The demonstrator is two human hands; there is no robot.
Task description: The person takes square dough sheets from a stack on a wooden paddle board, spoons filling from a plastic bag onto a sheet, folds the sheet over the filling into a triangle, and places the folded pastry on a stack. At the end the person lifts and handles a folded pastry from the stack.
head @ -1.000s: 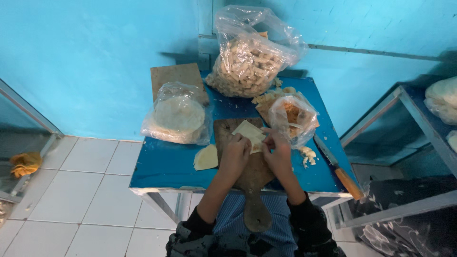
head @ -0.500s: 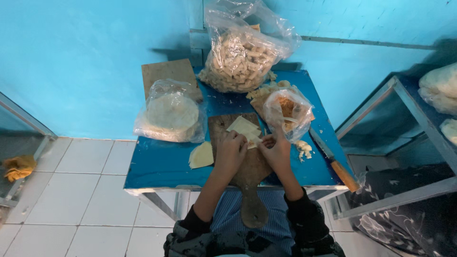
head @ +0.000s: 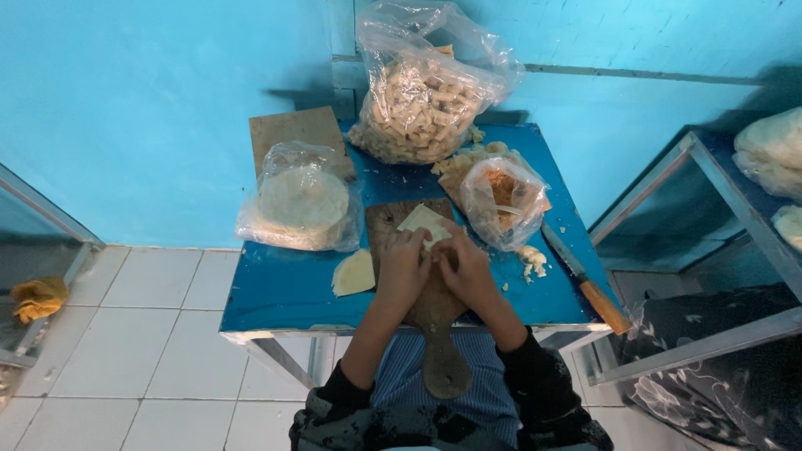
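Both hands, left hand [head: 404,266] and right hand [head: 464,269], press together on a pale square dough sheet [head: 423,224], which the brown wooden paddle board [head: 393,219] keeps off the blue worktop [head: 284,288].

**Around the blue table**

A big bag of pale pieces [head: 426,100] stands by the wall, a bag of round wrappers [head: 301,205] on the left, a knife [head: 585,280] along the right edge, a yellow cloth [head: 38,298] on the floor.

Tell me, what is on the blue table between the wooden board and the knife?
In the head view, a small clear bag of orange-brown filling and a few pale crumbs lie between the wooden board and the knife.
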